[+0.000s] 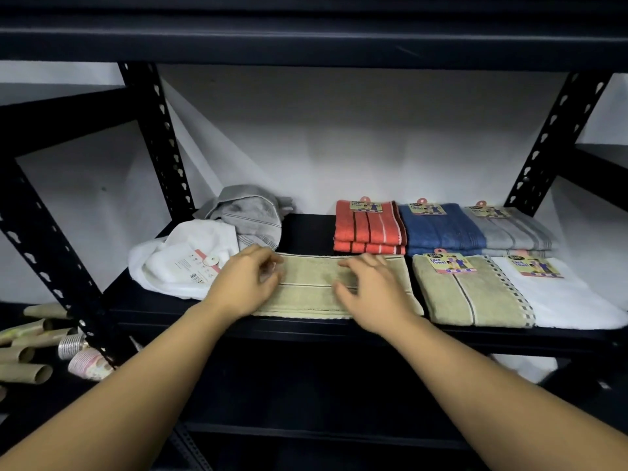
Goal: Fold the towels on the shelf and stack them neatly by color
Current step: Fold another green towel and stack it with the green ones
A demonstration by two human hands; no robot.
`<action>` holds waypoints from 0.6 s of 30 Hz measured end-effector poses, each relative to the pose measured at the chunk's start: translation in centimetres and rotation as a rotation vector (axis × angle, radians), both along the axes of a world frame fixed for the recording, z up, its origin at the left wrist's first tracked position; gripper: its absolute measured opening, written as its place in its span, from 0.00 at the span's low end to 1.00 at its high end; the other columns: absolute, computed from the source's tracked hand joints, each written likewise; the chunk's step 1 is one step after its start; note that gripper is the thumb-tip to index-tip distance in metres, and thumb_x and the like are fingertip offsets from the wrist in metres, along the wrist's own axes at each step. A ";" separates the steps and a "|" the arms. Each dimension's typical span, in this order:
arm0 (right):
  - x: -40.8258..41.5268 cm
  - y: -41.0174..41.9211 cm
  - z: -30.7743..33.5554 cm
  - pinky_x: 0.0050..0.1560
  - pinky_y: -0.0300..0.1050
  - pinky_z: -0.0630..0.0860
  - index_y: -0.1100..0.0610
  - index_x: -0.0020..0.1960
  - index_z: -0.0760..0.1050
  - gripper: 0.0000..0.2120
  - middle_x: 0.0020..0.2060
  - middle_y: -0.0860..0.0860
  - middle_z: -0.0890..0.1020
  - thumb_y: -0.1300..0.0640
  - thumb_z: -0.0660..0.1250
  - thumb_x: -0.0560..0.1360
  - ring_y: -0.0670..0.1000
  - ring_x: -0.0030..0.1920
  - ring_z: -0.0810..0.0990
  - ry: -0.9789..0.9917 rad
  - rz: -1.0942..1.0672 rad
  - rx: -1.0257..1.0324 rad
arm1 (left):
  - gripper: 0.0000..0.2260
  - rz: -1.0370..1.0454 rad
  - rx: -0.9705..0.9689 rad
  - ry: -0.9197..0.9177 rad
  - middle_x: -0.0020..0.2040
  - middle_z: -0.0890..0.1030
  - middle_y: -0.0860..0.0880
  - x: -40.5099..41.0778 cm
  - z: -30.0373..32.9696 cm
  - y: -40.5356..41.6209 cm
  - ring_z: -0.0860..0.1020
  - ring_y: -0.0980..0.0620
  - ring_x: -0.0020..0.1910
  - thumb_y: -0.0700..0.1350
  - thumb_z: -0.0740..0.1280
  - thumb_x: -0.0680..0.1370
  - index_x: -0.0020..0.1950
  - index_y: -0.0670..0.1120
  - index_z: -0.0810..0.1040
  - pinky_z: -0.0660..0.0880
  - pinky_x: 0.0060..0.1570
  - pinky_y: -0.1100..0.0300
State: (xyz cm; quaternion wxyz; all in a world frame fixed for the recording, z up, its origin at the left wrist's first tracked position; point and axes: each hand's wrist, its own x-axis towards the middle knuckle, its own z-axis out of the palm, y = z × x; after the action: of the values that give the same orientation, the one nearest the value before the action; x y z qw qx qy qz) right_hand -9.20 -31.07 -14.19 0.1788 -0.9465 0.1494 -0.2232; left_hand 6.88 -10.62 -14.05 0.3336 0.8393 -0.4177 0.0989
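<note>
The left hand [243,283] lies on the left end of the beige terry towel with thin dark stripes [316,287], its fingers curled and seeming to pinch the far left corner of the cloth. The right hand [368,290] rests on the towel's middle, fingers bent and spread, pressing or gathering the pile; whether this grip truly has hold of the cloth cannot be told. The towel lies flat in a long fold at the near edge of the black metal shelf [306,331].

Just to the right sits a folded beige towel with a paper label [469,294], likely the pile this one belongs on, and beyond it a folded white towel [560,297]. At the far side stand the stacks of orange striped towels [368,229], blue towels [441,229] and grey towels [513,229]. To the left lie a crumpled white towel [176,263] and a rumpled grey towel [251,215], not yet folded.

The risks follow from this layout. The towel sits right at the near edge, so a pull toward the person could drag it off. An uneven fold, one hand lifting more than the other, would leave edges askew. Carrying it right carelessly could knock the beige pile's label or shift the white towel beside it.
</note>
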 end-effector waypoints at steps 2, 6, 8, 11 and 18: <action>3.0 2.2 -0.2 0.72 0.51 0.67 0.52 0.76 0.71 0.26 0.69 0.54 0.76 0.45 0.64 0.80 0.56 0.70 0.69 0.061 -0.006 0.014 | 0.16 0.034 0.064 0.024 0.61 0.79 0.49 0.9 -0.1 -1.4 0.78 0.51 0.60 0.45 0.68 0.79 0.67 0.48 0.78 0.72 0.62 0.58; 6.5 4.2 -1.7 0.82 0.54 0.49 0.51 0.83 0.55 0.32 0.83 0.54 0.57 0.41 0.55 0.83 0.53 0.83 0.52 0.284 -0.016 -0.018 | 0.27 -0.012 0.348 0.105 0.82 0.61 0.45 2.1 -1.7 -2.7 0.56 0.47 0.82 0.52 0.59 0.85 0.82 0.45 0.59 0.52 0.79 0.53; 6.2 3.5 -2.2 0.82 0.59 0.43 0.49 0.84 0.51 0.34 0.84 0.52 0.51 0.35 0.50 0.82 0.51 0.84 0.46 0.404 -0.014 -0.049 | 0.30 -0.014 0.521 0.098 0.84 0.51 0.46 2.5 -2.5 -2.7 0.45 0.50 0.83 0.58 0.52 0.86 0.84 0.45 0.51 0.43 0.81 0.50; 3.8 0.3 -1.9 0.81 0.60 0.37 0.47 0.84 0.44 0.41 0.84 0.49 0.42 0.26 0.44 0.78 0.49 0.83 0.39 0.532 -0.062 -0.040 | 0.33 -0.020 0.592 0.065 0.85 0.46 0.48 2.9 -2.8 -2.5 0.41 0.52 0.83 0.62 0.48 0.85 0.84 0.46 0.46 0.40 0.81 0.49; 0.3 -5.0 -1.2 0.81 0.52 0.40 0.55 0.84 0.40 0.39 0.83 0.52 0.40 0.33 0.45 0.83 0.50 0.83 0.38 0.613 -0.193 0.034 | 0.33 -0.024 0.563 0.055 0.85 0.46 0.49 2.8 -3.0 -2.4 0.41 0.53 0.83 0.64 0.47 0.84 0.85 0.47 0.47 0.38 0.80 0.50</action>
State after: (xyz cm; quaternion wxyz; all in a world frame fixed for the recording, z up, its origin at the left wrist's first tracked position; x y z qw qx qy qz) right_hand -8.91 -36.04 -15.36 0.1194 -0.9480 0.2890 0.0590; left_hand 9.71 -13.02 -17.02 0.0997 0.8964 -0.4293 -0.0479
